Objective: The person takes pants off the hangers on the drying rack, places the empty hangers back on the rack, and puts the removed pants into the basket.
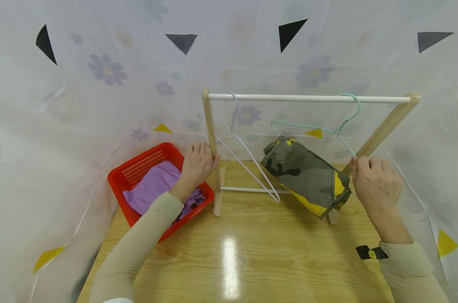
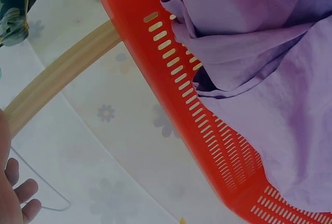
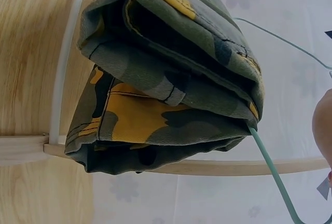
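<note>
A wooden clothes rack [image 1: 308,98] with a white top bar stands on the table. My left hand [image 1: 196,166] grips its left post [image 2: 62,76], fingers bent round the wood. At the right post [image 1: 388,126], my right hand [image 1: 378,183] holds on with curled fingers, partly hiding the mint hanger [image 1: 344,126]. Folded camouflage trousers [image 1: 308,172] drape over that hanger, which hooks on the top bar. Further left hangs a bare lilac hanger [image 1: 251,158], tilted. In the right wrist view the trousers [image 3: 176,79] show their folded layers; only a sliver of hand appears.
A red basket [image 1: 124,206] sits beside the rack's left foot, under my left forearm. Purple cloth [image 1: 157,181] lies in it, with a darker piece near its front. The wooden table [image 1: 274,261] extends toward me; a pale flowered sheet [image 1: 229,54] surrounds it.
</note>
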Demonstrator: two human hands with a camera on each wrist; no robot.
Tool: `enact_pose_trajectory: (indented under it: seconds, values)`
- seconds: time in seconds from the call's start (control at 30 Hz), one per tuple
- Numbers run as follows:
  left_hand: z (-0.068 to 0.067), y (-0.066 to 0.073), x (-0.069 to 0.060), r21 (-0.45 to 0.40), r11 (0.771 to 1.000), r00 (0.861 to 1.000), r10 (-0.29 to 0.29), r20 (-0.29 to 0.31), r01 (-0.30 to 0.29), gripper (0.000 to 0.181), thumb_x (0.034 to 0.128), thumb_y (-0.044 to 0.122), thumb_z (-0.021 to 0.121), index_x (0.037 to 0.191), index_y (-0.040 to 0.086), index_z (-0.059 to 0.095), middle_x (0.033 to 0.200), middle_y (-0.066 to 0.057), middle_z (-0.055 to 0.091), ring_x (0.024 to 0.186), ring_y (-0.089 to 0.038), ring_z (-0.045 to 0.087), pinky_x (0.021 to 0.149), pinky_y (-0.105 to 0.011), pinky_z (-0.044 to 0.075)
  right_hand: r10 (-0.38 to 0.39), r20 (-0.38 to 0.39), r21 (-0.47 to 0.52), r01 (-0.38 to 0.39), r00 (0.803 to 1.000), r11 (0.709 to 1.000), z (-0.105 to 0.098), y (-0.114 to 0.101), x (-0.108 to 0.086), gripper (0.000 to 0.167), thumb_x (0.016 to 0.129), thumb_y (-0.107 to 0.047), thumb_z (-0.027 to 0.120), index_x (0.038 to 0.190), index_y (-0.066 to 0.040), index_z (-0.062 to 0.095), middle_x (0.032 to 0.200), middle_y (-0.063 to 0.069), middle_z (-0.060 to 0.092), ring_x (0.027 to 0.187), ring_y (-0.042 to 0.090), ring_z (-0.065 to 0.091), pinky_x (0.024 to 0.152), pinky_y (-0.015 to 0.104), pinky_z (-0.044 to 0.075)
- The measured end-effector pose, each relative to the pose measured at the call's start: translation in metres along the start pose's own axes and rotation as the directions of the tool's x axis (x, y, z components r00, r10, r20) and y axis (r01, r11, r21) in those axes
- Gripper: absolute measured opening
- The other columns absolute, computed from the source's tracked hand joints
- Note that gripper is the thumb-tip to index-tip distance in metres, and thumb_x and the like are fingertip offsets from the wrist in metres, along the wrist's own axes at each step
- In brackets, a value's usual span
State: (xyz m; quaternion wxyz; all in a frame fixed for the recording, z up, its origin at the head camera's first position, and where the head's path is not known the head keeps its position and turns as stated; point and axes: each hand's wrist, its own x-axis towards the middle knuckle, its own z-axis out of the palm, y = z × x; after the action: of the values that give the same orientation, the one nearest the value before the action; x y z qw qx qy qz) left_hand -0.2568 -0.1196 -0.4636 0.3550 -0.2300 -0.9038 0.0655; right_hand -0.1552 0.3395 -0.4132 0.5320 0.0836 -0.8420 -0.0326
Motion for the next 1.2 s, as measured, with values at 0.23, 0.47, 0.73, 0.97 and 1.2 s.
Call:
enact_pose_trajectory:
  seconds: [0.23, 0.47, 0.73, 0.97, 1.2]
  values:
    - [0.003, -0.001, -0.001, 0.003, 1.000, 1.000, 0.003, -0.026, -0.003, 0.040, 0.1057, 0.039, 0.055, 0.091, 0.002, 0.057, 0.083, -0.011, 0.055, 0.079, -0.029, 0.055, 0.073, -0.040, 0.044, 0.000, -0.004, 0.008, 0.000, 1.000, 1.000, -0.003, 0.002, 0.002, 0.047, 0.108, -0.021, 0.052, 0.068, -0.001, 0.038, 0.056, 0.018, 0.037, 0.046, 0.039, 0.034, 0.040, 0.042, 0.019]
    - [0.003, 0.000, 0.000, 0.004, 1.000, 0.999, 0.005, -0.032, -0.004, 0.040, 0.1063, 0.039, 0.054, 0.090, 0.002, 0.057, 0.082, -0.011, 0.055, 0.079, -0.030, 0.055, 0.073, -0.040, 0.043, -0.016, 0.000, 0.033, 0.016, 1.000, 0.999, -0.006, 0.006, 0.004, 0.046, 0.106, -0.018, 0.055, 0.067, -0.001, 0.037, 0.056, 0.017, 0.035, 0.043, 0.036, 0.030, 0.040, 0.043, 0.019]
    - [0.002, -0.001, -0.001, 0.004, 1.000, 1.000, -0.002, -0.014, 0.002, 0.041, 0.1062, 0.039, 0.054, 0.091, 0.002, 0.057, 0.083, -0.011, 0.055, 0.080, -0.030, 0.055, 0.073, -0.040, 0.043, -0.036, -0.017, 0.039, 0.036, 0.999, 0.999, -0.007, 0.007, 0.009, 0.048, 0.108, -0.020, 0.053, 0.067, 0.000, 0.036, 0.057, 0.016, 0.032, 0.043, 0.031, 0.023, 0.043, 0.043, 0.018]
    - [0.001, -0.002, 0.001, 0.014, 1.000, 1.000, 0.004, -0.005, -0.004, 0.042, 0.1063, 0.040, 0.054, 0.091, 0.001, 0.057, 0.084, -0.012, 0.056, 0.081, -0.030, 0.056, 0.073, -0.039, 0.044, -0.052, -0.038, 0.045, 0.054, 0.998, 0.998, -0.004, 0.012, 0.013, 0.051, 0.109, -0.024, 0.050, 0.066, -0.001, 0.035, 0.056, 0.015, 0.030, 0.043, 0.032, 0.023, 0.045, 0.044, 0.019]
    - [0.002, -0.002, 0.000, 0.012, 1.000, 1.000, 0.013, -0.029, -0.013, 0.041, 0.1047, 0.040, 0.056, 0.090, 0.001, 0.056, 0.082, -0.011, 0.056, 0.080, -0.030, 0.056, 0.073, -0.039, 0.043, -0.081, -0.004, 0.024, 0.081, 0.997, 0.996, -0.011, 0.014, 0.016, 0.051, 0.108, -0.021, 0.051, 0.065, -0.001, 0.033, 0.054, 0.013, 0.026, 0.041, 0.031, 0.022, 0.044, 0.045, 0.021]
